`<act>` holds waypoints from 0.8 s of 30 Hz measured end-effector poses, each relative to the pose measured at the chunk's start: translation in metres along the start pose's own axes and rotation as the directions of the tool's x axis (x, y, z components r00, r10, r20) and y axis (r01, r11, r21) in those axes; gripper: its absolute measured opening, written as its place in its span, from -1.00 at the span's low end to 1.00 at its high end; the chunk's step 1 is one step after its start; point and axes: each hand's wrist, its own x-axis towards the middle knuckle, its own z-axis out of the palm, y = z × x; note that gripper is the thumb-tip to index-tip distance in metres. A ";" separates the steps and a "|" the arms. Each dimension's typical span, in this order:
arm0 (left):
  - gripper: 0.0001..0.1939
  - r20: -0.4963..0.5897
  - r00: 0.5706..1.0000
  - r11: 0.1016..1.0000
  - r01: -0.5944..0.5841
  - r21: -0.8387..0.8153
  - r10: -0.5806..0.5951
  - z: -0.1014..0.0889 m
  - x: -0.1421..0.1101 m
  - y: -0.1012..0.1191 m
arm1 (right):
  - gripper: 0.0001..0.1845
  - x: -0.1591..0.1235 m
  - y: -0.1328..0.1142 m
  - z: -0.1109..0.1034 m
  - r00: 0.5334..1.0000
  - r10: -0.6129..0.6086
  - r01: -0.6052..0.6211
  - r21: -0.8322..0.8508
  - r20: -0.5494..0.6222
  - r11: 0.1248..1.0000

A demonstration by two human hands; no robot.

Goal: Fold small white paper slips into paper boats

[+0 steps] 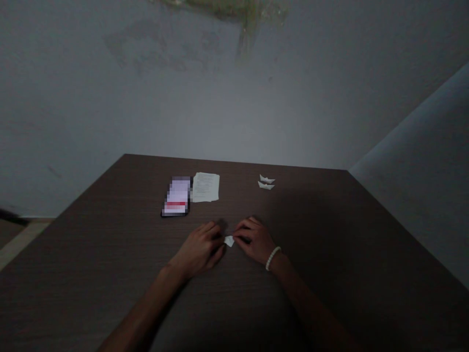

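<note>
A small folded piece of white paper point(229, 241) is held just above or on the dark table, between my two hands. My left hand point(203, 247) pinches its left side, fingers closed. My right hand point(255, 239), with a white beaded bracelet at the wrist, pinches the right edge between thumb and fingers. The fingers hide part of the paper's outline. Farther back, two small white paper boats point(266, 183) sit one behind the other.
A phone point(177, 196) with a blurred, lit screen lies at the left, beside a stack of printed paper sheets point(205, 187). The brown table point(120, 220) reaches back to a grey wall point(220, 117) with peeling patches. Another wall slants in at the right.
</note>
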 end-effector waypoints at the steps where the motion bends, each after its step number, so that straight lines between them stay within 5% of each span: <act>1: -0.78 -0.009 1.000 1.000 0.006 -0.006 -0.006 0.001 0.000 -0.001 | -0.92 0.000 0.000 0.000 1.000 -0.008 0.008 0.003 0.002 1.000; 14: -0.76 -0.227 0.954 0.970 0.153 -0.189 -0.195 0.022 0.006 -0.005 | -0.92 0.002 -0.010 -0.006 0.999 0.028 -0.028 -0.022 0.021 0.999; 24: -0.90 -0.170 0.919 0.922 0.317 -0.222 -0.357 0.024 0.011 -0.003 | -0.93 0.001 -0.010 -0.007 0.998 0.048 -0.046 -0.067 0.030 0.997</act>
